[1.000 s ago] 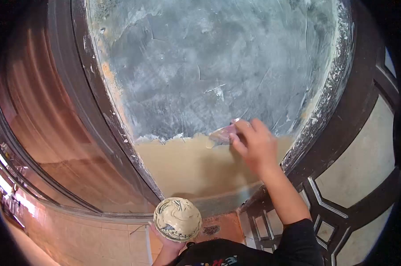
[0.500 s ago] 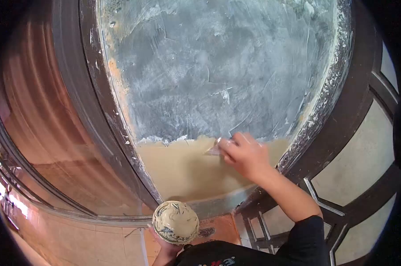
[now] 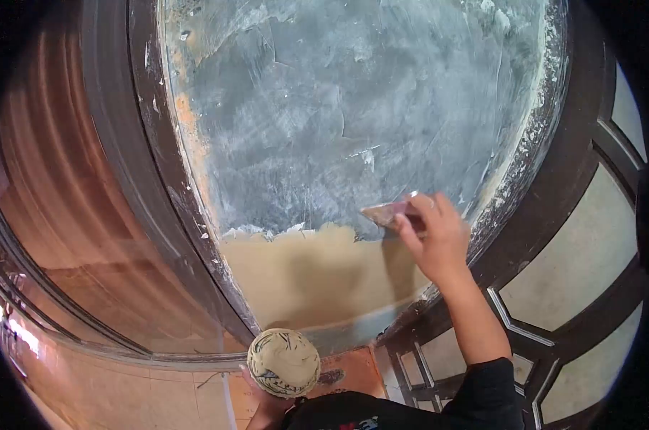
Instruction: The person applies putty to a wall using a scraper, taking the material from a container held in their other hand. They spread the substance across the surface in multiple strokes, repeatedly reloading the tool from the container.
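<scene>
A dark door frame (image 3: 546, 179) borders the grey wall panel (image 3: 339, 107) right of centre. The right hand (image 3: 435, 240), arm raised, clasps a putty knife (image 3: 385, 213) against the panel above the tan putty (image 3: 317, 269). At bottom centre the left hand (image 3: 267, 405) cups a putty-filled bowl (image 3: 284, 362).

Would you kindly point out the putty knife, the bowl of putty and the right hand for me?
putty knife (image 3: 385, 212), head view, on the blade.
bowl of putty (image 3: 283, 362), head view, on the putty inside.
right hand (image 3: 435, 240), head view, on its back.
</scene>
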A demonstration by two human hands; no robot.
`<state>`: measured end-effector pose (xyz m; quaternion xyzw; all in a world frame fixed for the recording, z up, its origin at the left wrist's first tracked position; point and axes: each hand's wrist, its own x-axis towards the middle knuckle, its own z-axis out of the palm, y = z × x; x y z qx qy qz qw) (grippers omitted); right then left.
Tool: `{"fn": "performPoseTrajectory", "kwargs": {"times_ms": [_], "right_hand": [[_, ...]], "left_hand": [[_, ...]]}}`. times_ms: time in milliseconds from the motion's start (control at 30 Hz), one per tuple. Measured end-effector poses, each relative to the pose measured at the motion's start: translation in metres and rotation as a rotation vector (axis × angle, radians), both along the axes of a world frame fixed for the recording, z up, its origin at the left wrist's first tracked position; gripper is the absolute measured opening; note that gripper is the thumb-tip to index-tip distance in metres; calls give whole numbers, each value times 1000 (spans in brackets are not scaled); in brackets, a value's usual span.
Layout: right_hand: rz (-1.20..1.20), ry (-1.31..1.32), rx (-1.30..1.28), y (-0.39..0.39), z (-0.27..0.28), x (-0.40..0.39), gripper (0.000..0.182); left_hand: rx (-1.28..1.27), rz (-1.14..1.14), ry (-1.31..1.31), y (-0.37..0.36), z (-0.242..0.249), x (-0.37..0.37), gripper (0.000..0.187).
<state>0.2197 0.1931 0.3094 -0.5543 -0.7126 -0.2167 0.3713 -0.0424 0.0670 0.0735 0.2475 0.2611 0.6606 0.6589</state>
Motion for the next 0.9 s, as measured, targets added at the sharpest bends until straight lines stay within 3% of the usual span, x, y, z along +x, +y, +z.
{"fn": "performPoseTrajectory", "kwargs": {"times_ms": [133, 233, 333, 367, 467, 600, 633, 700, 900], "right_hand": [[148, -341, -153, 5, -41, -10, 22], [-6, -141, -31, 8, -2, 4, 23], [58, -80, 17, 1, -1, 4, 22], [108, -226, -42, 4, -15, 2, 24], [113, -247, -100, 16, -24, 8, 25], [0, 108, 78, 7, 7, 27, 24], [4, 108, 77, 5, 1, 23, 24], [73, -230, -101, -2, -17, 14, 24], [10, 22, -49, 6, -10, 35, 23]], "left_hand": [[-129, -55, -202, 4, -14, -1, 87], [-149, -55, -244, 6, -16, -2, 88], [-148, -58, -232, 4, -14, -1, 88], [-151, -84, -228, 5, -13, -2, 88], [-150, -34, -212, 9, -26, 0, 88], [-180, -87, -307, 7, -19, 3, 88], [-156, -68, -257, 8, -24, 3, 88], [-132, -53, -204, 11, -26, 4, 87], [-113, -66, -238, 11, -33, 9, 89]]}}
